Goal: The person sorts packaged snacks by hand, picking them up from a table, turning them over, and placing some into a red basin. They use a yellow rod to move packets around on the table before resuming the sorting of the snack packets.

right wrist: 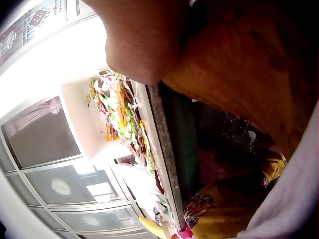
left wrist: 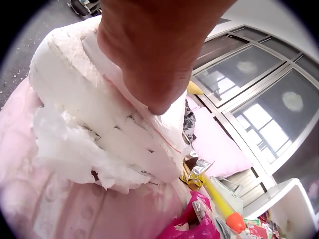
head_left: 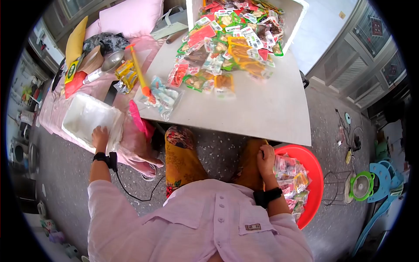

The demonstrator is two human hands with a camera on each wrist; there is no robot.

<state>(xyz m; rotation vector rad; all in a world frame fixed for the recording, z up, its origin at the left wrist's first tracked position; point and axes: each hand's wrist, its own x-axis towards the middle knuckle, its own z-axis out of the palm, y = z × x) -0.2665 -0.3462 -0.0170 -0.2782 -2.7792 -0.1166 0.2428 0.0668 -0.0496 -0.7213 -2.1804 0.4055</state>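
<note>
Around the seated person, speckled floor [head_left: 70, 187] shows between the knees and on both sides. Pink-covered bed [head_left: 54, 111] at left; its near edge drops to the floor. Table [head_left: 262, 113] ahead: near edge crosses just beyond the knees, right edge curves away toward the far side. Packets keep to its far half, well apart from the near edge.

Doors with glass panels stand beyond. Green fan [head_left: 362, 185] on the floor at right. Pink cushion [head_left: 126, 17], metal bowl [head_left: 113, 61] and yellow-orange tube [head_left: 139, 72] lie at or near the bed-table junction; clear bag [head_left: 163, 97] on the table corner, pink bag [head_left: 138, 117] just beside.

Containers. Large box [head_left: 300, 24], white, at the table's far side, its packets [head_left: 227, 50] running out over the top. Red basin [head_left: 317, 174], beside the right thigh, holds more packets. Foam box [head_left: 85, 111] sits on the bed, thin white sheet over its rim; contents cannot be made out.

Left hand [head_left: 100, 137] reaches over the foam box's near side; whether it pinches anything, cannot tell. Right hand [head_left: 266, 160] rests on the right thigh near the basin, fingers loosely bent, holding nothing.
</note>
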